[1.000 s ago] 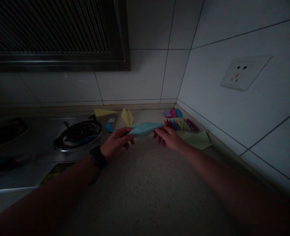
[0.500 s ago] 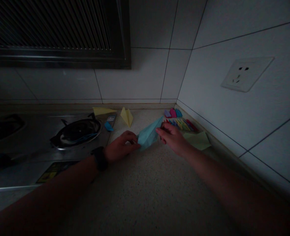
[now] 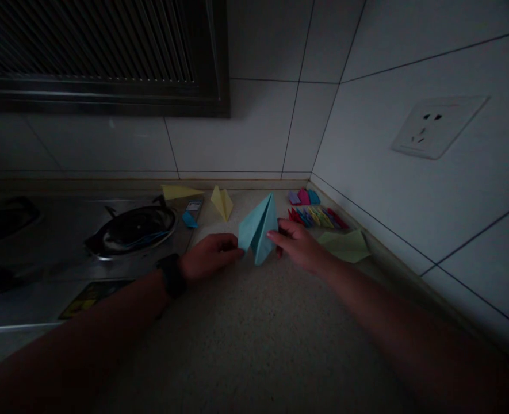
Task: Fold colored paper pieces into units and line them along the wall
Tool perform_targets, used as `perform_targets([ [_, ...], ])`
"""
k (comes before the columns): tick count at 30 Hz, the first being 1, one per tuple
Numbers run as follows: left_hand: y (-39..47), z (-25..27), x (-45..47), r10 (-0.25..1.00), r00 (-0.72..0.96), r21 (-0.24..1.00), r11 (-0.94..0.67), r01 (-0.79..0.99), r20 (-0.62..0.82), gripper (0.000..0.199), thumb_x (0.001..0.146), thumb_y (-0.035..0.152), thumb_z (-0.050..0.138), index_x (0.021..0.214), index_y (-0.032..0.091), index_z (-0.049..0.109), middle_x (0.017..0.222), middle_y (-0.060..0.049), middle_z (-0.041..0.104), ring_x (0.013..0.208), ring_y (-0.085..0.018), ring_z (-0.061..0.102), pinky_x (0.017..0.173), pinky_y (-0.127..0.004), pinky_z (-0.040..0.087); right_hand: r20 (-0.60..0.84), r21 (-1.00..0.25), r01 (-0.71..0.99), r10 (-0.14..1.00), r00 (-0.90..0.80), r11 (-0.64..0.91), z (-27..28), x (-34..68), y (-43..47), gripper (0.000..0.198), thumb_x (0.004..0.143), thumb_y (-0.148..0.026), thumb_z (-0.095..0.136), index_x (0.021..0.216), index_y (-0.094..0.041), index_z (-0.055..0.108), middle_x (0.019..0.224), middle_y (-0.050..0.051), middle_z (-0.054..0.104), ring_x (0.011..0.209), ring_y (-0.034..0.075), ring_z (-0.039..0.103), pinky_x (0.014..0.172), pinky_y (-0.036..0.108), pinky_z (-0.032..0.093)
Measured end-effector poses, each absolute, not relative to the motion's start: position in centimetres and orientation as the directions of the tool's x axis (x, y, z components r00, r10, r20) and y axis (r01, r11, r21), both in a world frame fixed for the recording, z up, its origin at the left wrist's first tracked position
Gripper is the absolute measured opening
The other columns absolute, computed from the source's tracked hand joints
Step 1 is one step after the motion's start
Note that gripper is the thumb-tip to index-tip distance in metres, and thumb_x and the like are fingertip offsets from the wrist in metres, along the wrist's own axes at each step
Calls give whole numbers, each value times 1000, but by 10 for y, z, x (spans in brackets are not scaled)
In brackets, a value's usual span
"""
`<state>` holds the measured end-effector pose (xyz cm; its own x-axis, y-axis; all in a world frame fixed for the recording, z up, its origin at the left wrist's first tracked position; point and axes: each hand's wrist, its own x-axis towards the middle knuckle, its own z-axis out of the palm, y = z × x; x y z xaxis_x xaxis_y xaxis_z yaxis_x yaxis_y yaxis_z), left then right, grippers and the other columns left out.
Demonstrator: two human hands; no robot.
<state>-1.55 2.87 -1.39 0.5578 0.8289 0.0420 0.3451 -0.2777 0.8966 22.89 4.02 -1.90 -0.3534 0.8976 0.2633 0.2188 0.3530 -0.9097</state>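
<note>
A light blue paper plane (image 3: 254, 227) is held up over the counter, its nose pointing away from me and its centre fold facing me. My left hand (image 3: 213, 253), with a dark watch on the wrist, pinches the left wing's rear corner. On the opposite side my right hand (image 3: 295, 241) is closed on the right wing's edge between thumb and fingers. Behind it stands a yellow paper plane (image 3: 222, 203). Another yellow folded paper (image 3: 180, 192) lies by the stove's back edge. Pale green paper (image 3: 347, 246) rests right of my right hand.
To the left is a gas stove (image 3: 129, 230) with a small blue folded paper (image 3: 189, 219) at its edge. Colourful clothes pegs (image 3: 317, 217) and small folded pieces in purple, pink and blue (image 3: 303, 196) sit in the corner. A range hood (image 3: 107, 57) overhangs the stove; a socket (image 3: 439, 126) is on the right wall.
The light blue plane has turned from lying slanted to the right to pointing away, and its wings have spread apart. Both hands keep hold of it.
</note>
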Motion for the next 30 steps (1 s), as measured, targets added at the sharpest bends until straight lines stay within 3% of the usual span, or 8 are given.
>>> perform_targets([
  [5, 29, -13, -15, 882, 462, 921, -254, 297, 94, 26, 85, 42, 58, 83, 16, 59, 73, 1, 59, 58, -10, 47, 53, -21, 36, 340, -900, 217, 920, -196, 379, -16, 233, 43, 26, 86, -44, 57, 75, -21, 48, 63, -4, 46, 56, 12, 47, 50, 24, 40],
  [11, 30, -11, -15, 923, 376, 938, -196, 287, 78, 27, 83, 44, 59, 82, 16, 58, 68, 0, 58, 57, -10, 49, 49, -20, 37, 391, -878, 278, 919, -56, 390, -16, 240, 51, 21, 85, -40, 55, 78, -21, 52, 72, -1, 52, 65, 14, 50, 55, 26, 39],
  [20, 32, -14, -15, 927, 363, 945, -194, 264, 89, 25, 84, 42, 59, 82, 16, 58, 68, 1, 57, 57, -10, 49, 52, -21, 38, 416, -860, 307, 908, -38, 407, -15, 240, 50, 20, 85, -39, 55, 76, -21, 52, 69, -1, 47, 61, 13, 45, 54, 26, 35],
  [30, 32, -15, -18, 903, 380, 803, -374, 463, 201, 24, 87, 39, 54, 86, 16, 60, 68, -1, 60, 63, -14, 55, 58, -26, 42, 379, -863, 312, 917, -122, 398, -13, 235, 43, 26, 86, -43, 53, 73, -22, 45, 62, -4, 39, 55, 11, 42, 46, 23, 32],
])
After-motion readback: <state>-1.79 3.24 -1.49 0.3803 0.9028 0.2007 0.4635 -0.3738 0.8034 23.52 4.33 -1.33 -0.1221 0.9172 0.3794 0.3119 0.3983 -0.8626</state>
